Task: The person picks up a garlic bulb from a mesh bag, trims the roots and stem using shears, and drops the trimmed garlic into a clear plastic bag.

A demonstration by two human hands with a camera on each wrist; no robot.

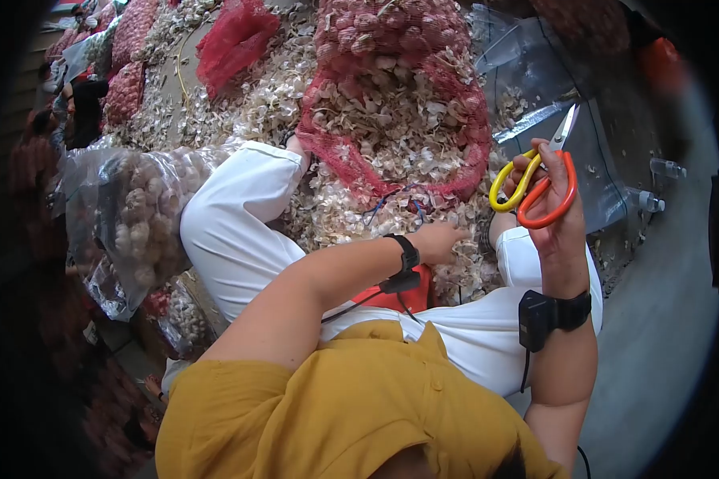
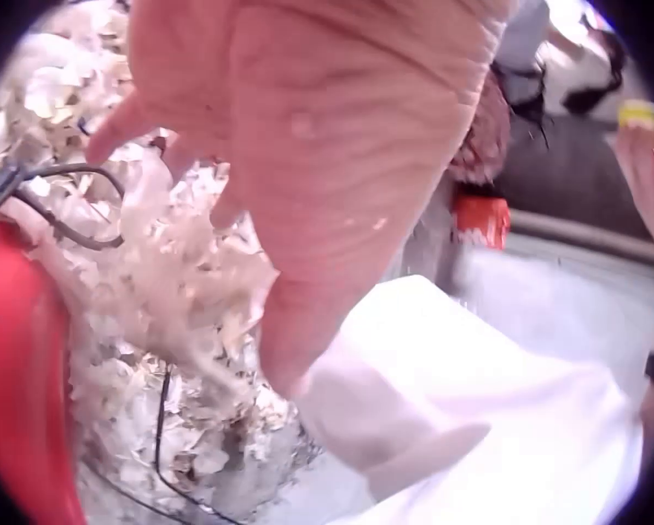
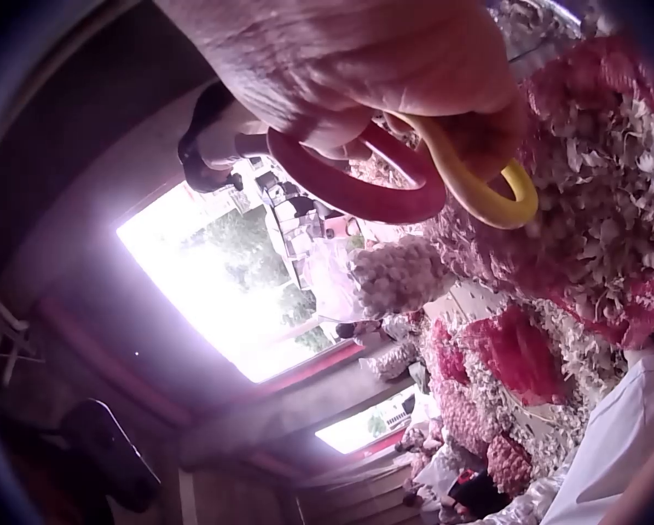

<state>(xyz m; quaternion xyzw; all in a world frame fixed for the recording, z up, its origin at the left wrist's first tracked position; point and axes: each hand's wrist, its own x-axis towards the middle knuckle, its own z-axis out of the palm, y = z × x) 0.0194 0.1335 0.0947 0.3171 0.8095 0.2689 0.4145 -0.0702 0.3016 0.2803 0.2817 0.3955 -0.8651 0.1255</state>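
My left hand (image 1: 439,242) is low between the knees, over a heap of dry garlic skins (image 1: 339,219). In the left wrist view its fingers are spread, and blurred pale skins (image 2: 184,295) show below the palm. Out to the right, my right hand (image 1: 558,227) holds scissors (image 1: 571,180) with one yellow and one orange handle, the blades pointing up and away. The right wrist view shows its fingers around the handles, with the blades hidden. Ahead of the left hand lies the open mouth of a red mesh bag (image 1: 473,160), with skins inside its rim.
Whole garlic bulbs fill red netting (image 1: 391,28) at the back. A clear plastic bag of garlic (image 1: 148,211) stands by the left knee. Something red (image 1: 411,291) sits between the thighs. Plastic sheeting (image 1: 527,68) and clear bottles (image 1: 651,201) lie to the right.
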